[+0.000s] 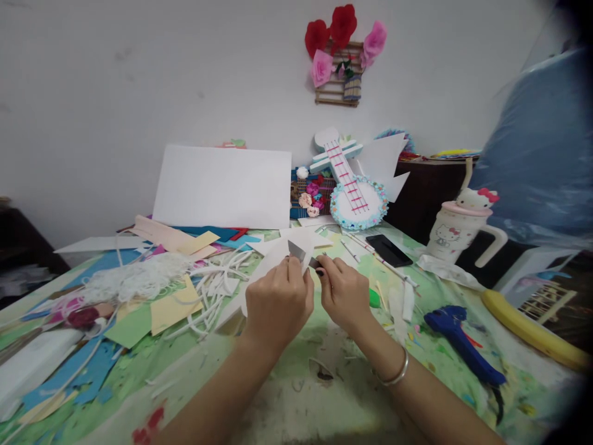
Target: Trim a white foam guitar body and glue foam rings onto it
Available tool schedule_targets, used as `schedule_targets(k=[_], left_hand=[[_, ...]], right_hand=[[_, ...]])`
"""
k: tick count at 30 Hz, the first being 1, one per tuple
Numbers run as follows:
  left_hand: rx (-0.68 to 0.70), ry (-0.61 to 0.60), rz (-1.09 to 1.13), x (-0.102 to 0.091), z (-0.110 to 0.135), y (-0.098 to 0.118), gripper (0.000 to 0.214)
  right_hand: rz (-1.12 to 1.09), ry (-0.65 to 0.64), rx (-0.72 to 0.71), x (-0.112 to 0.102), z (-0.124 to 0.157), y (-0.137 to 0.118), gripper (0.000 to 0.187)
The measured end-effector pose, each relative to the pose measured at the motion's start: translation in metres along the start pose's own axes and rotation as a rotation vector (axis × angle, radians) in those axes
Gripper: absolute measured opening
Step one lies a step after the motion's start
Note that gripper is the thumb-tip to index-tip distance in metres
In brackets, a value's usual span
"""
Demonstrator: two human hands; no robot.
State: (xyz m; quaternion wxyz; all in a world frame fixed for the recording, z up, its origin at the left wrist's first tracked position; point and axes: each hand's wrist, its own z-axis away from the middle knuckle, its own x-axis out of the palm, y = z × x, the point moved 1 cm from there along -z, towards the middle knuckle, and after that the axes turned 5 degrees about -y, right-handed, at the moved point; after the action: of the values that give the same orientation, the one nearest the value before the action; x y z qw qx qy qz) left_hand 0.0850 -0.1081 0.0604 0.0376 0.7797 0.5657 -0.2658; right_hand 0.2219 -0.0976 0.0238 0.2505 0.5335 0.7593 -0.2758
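Observation:
My left hand [278, 303] is closed on a white foam sheet piece [273, 256] held up off the table, with a small grey blade-like piece [296, 250] sticking up at its fingertips. My right hand [345, 293] pinches a small dark thing [315, 264] right beside that piece; I cannot make out what it is. A silver bangle [393, 374] sits on my right wrist. Both hands meet over the middle of the green patterned table cover [296, 383].
Coloured paper scraps and white foam strips [213, 290] lie at the left. A blue glue gun [458, 340], black phone [388, 250], cat-figure mug [456, 225] and yellow banana-shaped thing [528, 327] sit right. A white board [222, 185] and a foam guitar [352, 185] lean on the wall.

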Motion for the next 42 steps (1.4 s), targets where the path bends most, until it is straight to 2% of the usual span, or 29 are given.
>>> schedule_targets(k=[3,8,16,29,38,42], left_hand=[[0.05,-0.006,-0.08,0.001,-0.004,0.0,0.014],[0.137,0.021,-0.046,0.005,0.0,-0.002,0.014],[0.137,0.039,0.003,0.007,0.007,0.005,0.009],[0.136,0.028,0.091,0.012,0.014,-0.004,0.013],[0.143,0.046,0.083,0.01,0.016,-0.011,0.017],[0.188,0.078,0.096,0.009,0.018,-0.016,0.017]], right_hand=[[0.011,0.009,-0.007,0.001,0.001,-0.001,0.033],[0.032,0.023,-0.026,0.0,0.001,-0.003,0.032],[0.05,0.028,-0.042,-0.003,0.003,-0.006,0.033],[-0.048,-0.076,0.009,0.0,0.001,-0.004,0.033],[-0.105,-0.083,0.056,0.004,-0.005,0.005,0.034],[-0.144,-0.084,0.048,0.005,-0.007,0.009,0.033]])
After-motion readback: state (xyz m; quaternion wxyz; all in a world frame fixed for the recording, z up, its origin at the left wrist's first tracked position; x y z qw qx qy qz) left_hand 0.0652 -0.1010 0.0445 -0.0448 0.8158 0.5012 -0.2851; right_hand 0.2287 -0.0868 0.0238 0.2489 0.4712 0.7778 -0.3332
